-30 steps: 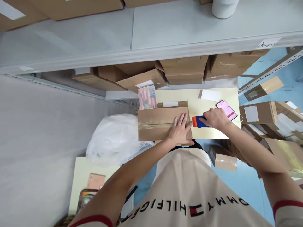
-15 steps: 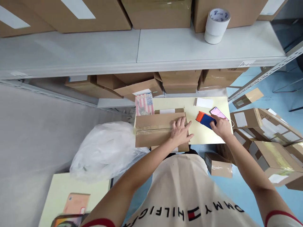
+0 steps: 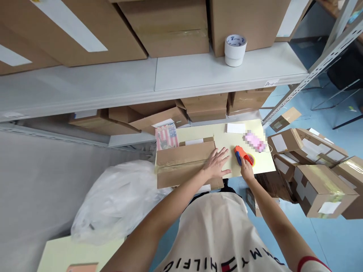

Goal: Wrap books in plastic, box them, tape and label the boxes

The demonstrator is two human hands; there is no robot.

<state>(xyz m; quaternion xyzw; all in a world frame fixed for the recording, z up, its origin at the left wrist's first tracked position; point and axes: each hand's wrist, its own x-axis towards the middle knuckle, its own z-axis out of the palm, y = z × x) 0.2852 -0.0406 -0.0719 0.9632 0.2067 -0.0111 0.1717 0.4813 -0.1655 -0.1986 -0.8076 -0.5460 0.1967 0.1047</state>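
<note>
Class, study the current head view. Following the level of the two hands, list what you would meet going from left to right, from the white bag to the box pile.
White bag → carton → left hand → tape dispenser → box pile.

We see a matt cardboard box [image 3: 181, 153] with glossy tape [image 3: 181, 164] along its seam. Our tape dispenser [image 3: 241, 151] looks smooth plastic; the left bag [image 3: 113, 198], crinkled film.
</note>
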